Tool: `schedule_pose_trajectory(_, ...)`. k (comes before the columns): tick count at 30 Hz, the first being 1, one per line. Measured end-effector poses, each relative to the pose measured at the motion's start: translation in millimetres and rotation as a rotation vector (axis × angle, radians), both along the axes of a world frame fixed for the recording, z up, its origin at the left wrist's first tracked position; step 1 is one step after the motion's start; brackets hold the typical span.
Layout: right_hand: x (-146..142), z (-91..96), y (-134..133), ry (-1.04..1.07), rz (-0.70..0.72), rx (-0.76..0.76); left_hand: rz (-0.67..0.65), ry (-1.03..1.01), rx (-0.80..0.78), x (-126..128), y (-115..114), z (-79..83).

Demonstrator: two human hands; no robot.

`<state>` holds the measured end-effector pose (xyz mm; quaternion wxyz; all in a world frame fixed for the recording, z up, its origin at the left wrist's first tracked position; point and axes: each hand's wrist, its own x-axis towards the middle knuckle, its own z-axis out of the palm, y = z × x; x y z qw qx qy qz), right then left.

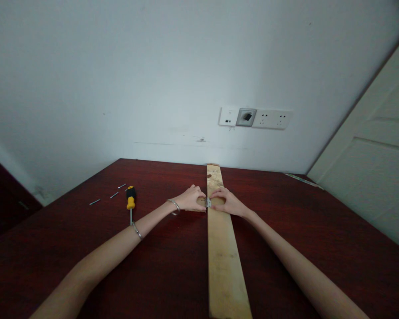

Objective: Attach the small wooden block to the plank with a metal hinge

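A long pale wooden plank (pixel 223 252) lies lengthwise on the dark red table (pixel 166 266), running away from me to the wall. A small metal hinge (pixel 208 203) sits at the plank's left edge. My left hand (pixel 189 199) is curled beside that edge, fingertips pinched against the hinge and a small wooden piece under it. My right hand (pixel 226 201) rests on the plank, its fingers pressed on the hinge from the right. Bracelets circle my left wrist and forearm.
A yellow-and-black screwdriver (pixel 131 203) lies left of my left arm. Several loose screws (pixel 114 195) are scattered further left. A wall socket strip (pixel 254 118) is above the table's back edge. A white door (pixel 375 168) stands at the right.
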<state>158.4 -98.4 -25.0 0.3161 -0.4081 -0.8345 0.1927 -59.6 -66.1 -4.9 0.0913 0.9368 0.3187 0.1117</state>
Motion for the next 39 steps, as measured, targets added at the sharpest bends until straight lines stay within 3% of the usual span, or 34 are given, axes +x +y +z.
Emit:
schedule_pose_trajectory(7,0.2,-1.2,1.1,-0.008,-0.006,0.001,0.002,-0.029,-0.014,0.1,1.8,-5.8)
schedule_pose_trajectory(39,-0.5,0.5,0.1,-0.015,-0.003,-0.007,0.001,0.006,-0.016,-2.4,-1.9,-0.5)
